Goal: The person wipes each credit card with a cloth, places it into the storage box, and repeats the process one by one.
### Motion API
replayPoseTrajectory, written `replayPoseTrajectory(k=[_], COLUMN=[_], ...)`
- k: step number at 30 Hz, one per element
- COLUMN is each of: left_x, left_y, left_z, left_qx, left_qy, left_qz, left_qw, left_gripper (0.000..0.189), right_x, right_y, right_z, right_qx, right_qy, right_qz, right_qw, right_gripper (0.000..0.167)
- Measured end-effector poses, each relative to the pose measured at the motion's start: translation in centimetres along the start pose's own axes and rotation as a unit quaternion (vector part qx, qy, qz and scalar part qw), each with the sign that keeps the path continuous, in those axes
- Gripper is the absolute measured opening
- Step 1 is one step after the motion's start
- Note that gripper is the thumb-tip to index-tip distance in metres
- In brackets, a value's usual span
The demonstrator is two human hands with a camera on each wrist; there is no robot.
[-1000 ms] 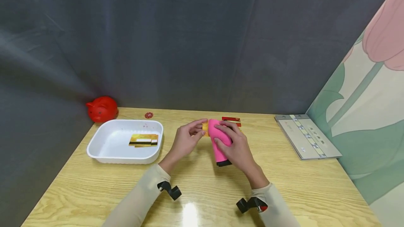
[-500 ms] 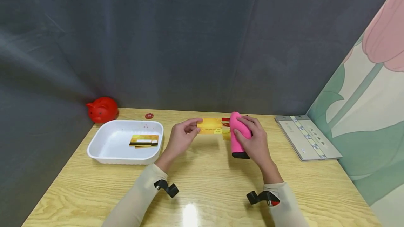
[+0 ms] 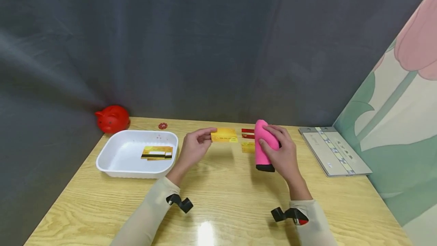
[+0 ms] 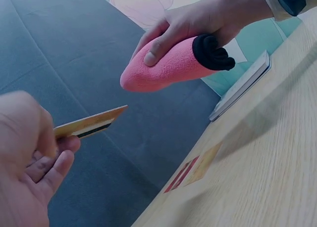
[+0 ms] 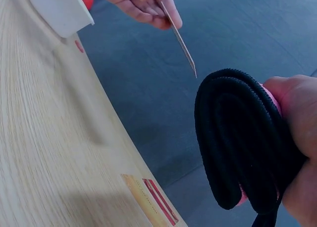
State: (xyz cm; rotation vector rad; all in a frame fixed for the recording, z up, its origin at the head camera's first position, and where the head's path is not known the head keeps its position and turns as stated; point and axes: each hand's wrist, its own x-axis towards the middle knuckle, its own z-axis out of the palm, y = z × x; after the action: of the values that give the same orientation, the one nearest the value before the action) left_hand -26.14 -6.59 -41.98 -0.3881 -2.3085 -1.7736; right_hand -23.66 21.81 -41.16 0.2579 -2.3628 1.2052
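Note:
My left hand (image 3: 195, 147) pinches a gold bank card (image 3: 224, 134) by its left end, raised over the middle of the table. In the left wrist view a dark stripe shows on the card's (image 4: 94, 124) underside. My right hand (image 3: 282, 151) grips a rolled pink cloth (image 3: 263, 151) with a black edge, to the right of the card and apart from it. The folded black layers (image 5: 237, 143) of its end face the right wrist camera. Beyond the cloth, a red card (image 3: 247, 133) and another gold card (image 3: 247, 147) lie on the table, partly hidden by it.
A white tray (image 3: 106, 151) at the left has gold cards (image 3: 157, 152) in it. Behind it are a red piggy bank (image 3: 113, 119) and a red poker chip (image 3: 162, 126). A grey notebook (image 3: 334, 151) lies at the right; a dark curtain (image 3: 211, 48) hangs behind the table.
The pink cloth, earlier over the gold card, has moved right with my right hand and come off it. My left hand has shifted slightly left with the card.

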Motion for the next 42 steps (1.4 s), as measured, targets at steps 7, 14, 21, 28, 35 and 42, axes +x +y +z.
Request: replayPoseTrajectory(k=[7,14,21,28,35,42], left_x=[-0.07,-0.14,-0.03,0.11,0.12,0.09], left_y=[-0.17,0.1,0.09,0.15,0.02,-0.02], left_z=[0.17,-0.16,-0.33,-0.24,-0.23,-0.01], left_qx=[0.0,0.033,0.014,-0.047,-0.064,-0.084], left_qy=[-0.014,0.028,0.028,0.018,0.014,-0.015], left_qz=[-0.01,0.0,-0.015,-0.022,-0.015,-0.038], left_qw=[0.9999,0.9991,0.9994,0.9985,0.9977,0.9957], left_gripper=[0.021,0.02,0.019,0.035,0.024,0.034], right_x=[-0.24,-0.17,-0.1,-0.01,0.08,-0.09], right_y=[0.25,0.1,0.07,-0.02,-0.02,-0.36], right_z=[-0.18,-0.22,-0.2,-0.19,-0.02,0.65], right_qx=[-0.003,-0.003,-0.001,0.001,0.012,0.021], right_qy=[-0.002,-0.001,-0.002,-0.001,-0.003,-0.004], right_qz=[0.01,0.014,0.013,0.013,0.006,-0.008], right_qw=[0.9999,0.9999,0.9999,0.9999,0.9999,0.9997], right_gripper=[0.047,0.047,0.047,0.047,0.046,0.045])
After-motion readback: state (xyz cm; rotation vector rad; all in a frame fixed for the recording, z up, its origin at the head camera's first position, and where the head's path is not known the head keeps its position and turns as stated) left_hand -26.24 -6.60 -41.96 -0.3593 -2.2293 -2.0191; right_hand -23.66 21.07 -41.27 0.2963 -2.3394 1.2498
